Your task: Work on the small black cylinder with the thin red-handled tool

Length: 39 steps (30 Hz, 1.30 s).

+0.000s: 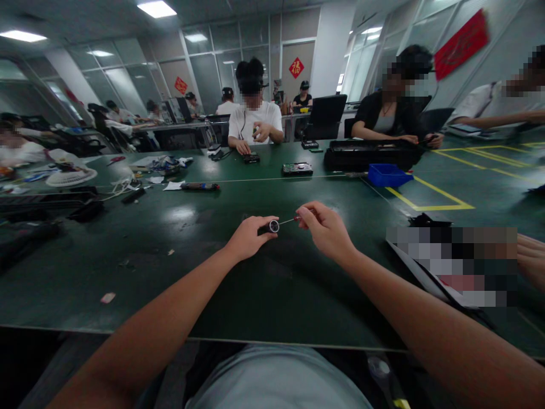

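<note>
My left hand (251,236) is closed around a small black cylinder (273,226) with a silvery ring at its end; it looks like a flashlight, and its round end faces me. In my right hand (326,227), the fingers pinch the red handle of a thin screwdriver (287,221). Its metal shaft points left toward the ringed end, and the tip is at or close to the rim; whether it touches I cannot tell. Both hands are just above the green tabletop (238,301).
A hard drive (297,168), a blue bin (388,175) and a long black casing (370,154) lie across the table. At the left are a white fan grille (70,177) and a dark rod-shaped tool (200,186). Co-workers sit opposite; another person's hand (532,261) is at the right.
</note>
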### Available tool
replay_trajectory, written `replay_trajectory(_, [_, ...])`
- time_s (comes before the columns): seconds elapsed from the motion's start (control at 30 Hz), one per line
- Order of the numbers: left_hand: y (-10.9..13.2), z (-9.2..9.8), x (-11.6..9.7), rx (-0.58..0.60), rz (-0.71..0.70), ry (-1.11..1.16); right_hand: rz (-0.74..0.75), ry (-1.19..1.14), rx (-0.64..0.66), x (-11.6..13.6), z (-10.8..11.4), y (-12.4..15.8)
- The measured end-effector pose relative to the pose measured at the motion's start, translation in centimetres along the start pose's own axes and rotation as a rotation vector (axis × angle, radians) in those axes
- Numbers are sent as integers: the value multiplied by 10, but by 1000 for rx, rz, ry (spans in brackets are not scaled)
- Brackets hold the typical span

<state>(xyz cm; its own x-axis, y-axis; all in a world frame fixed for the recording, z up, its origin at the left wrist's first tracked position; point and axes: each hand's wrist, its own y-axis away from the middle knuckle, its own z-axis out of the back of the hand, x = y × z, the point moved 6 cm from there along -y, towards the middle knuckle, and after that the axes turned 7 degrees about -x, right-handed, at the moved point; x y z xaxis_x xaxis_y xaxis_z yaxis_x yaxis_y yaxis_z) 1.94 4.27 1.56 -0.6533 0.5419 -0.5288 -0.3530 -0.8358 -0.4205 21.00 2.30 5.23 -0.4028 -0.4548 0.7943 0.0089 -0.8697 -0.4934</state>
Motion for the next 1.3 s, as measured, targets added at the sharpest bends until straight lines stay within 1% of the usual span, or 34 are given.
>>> replay_trajectory(0.17, [0,0,1,-3,5,4,-11,81,21,1,0,1])
replay_trajectory(0.33, [0,0,5,-29,11,8,17,11,73,2,-3,3])
replay_trajectory(0.4, [0,0,6,-31,12,14,20,17,91,2,-4,3])
replay_trajectory(0.5, [0,0,6,-33,14,26,17,55,66,1,-3,2])
replay_trajectory(0.57, [0,1,5,-39,18,31,-3,2,21,-1,-2,1])
replay_trajectory(0.63, [0,1,4,-35,22,28,-41,-103,-16,-4,-1,0])
replay_trajectory(0.77, [1,1,-2,-16,-1,17,-130,-288,-48,-13,-6,-3])
replay_trajectory(0.93, [-2,4,-10,-65,-131,8,-307,-502,-162,-31,-7,-5])
replay_trajectory(1.0, [-3,4,-12,-57,-180,-28,-386,-556,-146,-38,-9,-6])
replay_trajectory(1.1, [-5,2,-10,-24,-196,-78,-478,-583,-102,-45,-13,-6])
replay_trajectory(1.17, [-6,0,-8,-10,-176,-91,-468,-533,-124,-47,-12,-6])
replay_trajectory(1.23, [-5,-1,-6,-1,-148,-94,-410,-459,-166,-46,-9,-6])
replay_trajectory(1.3, [-5,-2,-5,2,-123,-82,-348,-404,-180,-44,-7,-7])
